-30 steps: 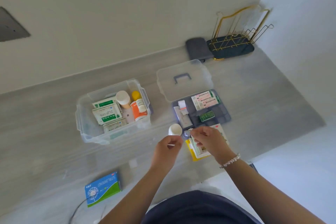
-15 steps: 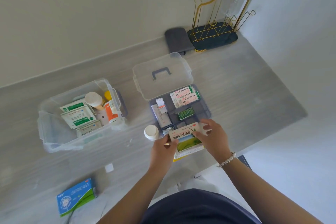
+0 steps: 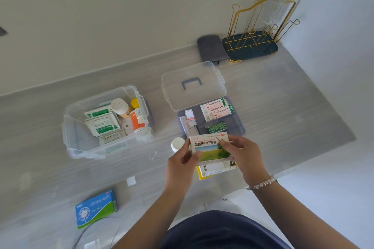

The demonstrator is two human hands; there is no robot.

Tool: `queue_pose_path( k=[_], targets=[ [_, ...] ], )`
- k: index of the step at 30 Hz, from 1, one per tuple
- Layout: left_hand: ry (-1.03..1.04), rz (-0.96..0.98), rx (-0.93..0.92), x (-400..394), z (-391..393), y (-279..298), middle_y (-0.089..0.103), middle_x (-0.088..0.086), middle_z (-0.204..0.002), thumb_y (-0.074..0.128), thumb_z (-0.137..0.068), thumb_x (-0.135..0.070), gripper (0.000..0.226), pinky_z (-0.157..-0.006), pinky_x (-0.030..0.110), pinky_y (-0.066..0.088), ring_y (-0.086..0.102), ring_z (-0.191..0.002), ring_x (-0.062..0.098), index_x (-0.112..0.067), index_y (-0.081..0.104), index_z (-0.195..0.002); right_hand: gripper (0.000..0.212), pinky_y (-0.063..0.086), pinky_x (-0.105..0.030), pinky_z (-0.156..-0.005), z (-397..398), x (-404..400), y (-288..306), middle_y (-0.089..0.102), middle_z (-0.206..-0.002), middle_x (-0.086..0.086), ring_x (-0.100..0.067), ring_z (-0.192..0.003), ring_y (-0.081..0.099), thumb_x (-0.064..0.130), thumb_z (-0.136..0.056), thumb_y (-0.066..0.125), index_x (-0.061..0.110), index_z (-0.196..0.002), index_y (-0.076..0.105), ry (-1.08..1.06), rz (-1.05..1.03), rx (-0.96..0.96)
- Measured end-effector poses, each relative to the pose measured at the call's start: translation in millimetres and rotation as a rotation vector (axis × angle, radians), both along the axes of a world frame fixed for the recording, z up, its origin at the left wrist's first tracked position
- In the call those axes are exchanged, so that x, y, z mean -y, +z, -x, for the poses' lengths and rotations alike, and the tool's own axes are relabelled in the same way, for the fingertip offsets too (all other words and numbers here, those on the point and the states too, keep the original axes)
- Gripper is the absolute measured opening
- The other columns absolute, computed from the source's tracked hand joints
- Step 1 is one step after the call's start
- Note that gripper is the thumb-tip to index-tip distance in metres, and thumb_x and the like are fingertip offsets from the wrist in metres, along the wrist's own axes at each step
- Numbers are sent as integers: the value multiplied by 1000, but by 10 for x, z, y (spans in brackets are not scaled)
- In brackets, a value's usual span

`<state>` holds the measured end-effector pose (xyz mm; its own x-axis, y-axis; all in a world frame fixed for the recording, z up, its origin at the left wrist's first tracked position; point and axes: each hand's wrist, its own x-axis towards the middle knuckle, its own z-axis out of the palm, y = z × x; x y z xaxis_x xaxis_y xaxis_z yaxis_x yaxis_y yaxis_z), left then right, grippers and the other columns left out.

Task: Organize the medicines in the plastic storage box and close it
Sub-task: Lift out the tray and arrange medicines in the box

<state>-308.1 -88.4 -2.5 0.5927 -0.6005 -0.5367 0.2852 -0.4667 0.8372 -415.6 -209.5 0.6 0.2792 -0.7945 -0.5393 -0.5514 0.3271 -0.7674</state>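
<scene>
Clear plastic storage box [image 3: 105, 125] sits open toward the tabletop's left side, packed with green-and-white sachets [image 3: 102, 124], a white-capped bottle [image 3: 119, 107], an orange bottle [image 3: 137, 120] and a yellow-capped one [image 3: 134, 103]. Its clear lid [image 3: 193, 85], grey handle up, lies flat near the tabletop's middle. Just in front of the lid, a grey tray [image 3: 236, 125] carries pink-and-white boxes [image 3: 217, 111], a small green box [image 3: 217, 127] and a tube. A landscape-printed medicine box [image 3: 210, 148] is lifted over the tray's near edge, above a stack of packets [image 3: 214, 169]. A white bottle [image 3: 177, 144] stands beside it. A blue-green tablet box [image 3: 96, 208] lies by the near-left edge.
</scene>
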Motion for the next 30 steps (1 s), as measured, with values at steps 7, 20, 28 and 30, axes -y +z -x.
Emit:
queue_pose_path(
  k=[7, 20, 28, 30],
  targets=[
    [163, 107, -58, -335, -632, 362, 70, -29, -71, 61, -87, -22, 35, -60, 10, 51, 66, -72, -6, -44, 54, -113, 35, 56, -20, -66, -558, -249, 445, 71, -94, 13, -7, -84, 68, 23, -79, 71, 29, -113, 63, 139, -47, 286],
    [248, 119, 9, -995, -1695, 484, 72, -23, -71, 66, -84, -20, 30, -59, 11, 49, 63, -64, -7, -48, 58, -94, 45, 57, -21, -61, -1585, -648, 574, 76, -83, 8, -3, -74, 70, 25, -76, 74, 35, -116, 57, 352, -148, 370],
    [95, -20, 60, -1045, -2340, 374, 71, 1, -104, 49, -94, -21, 24, -88, 34, 53, 67, -97, 19, -17, 62, -114, 53, 57, -21, -56, -2121, -671, 426, 67, -71, 1, -3, -50, 59, 29, -73, 76, 17, -122, 59, 289, -71, 201],
    [58, -103, 194, -988, -2536, 268, 67, 3, -114, 47, -94, -19, 25, -90, 38, 51, 63, -101, 21, -18, 63, -112, 55, 57, -27, -60, -2203, -669, 389, 70, -70, 1, -6, -55, 60, 30, -72, 76, 18, -123, 57, 286, 19, 155]
  ],
)
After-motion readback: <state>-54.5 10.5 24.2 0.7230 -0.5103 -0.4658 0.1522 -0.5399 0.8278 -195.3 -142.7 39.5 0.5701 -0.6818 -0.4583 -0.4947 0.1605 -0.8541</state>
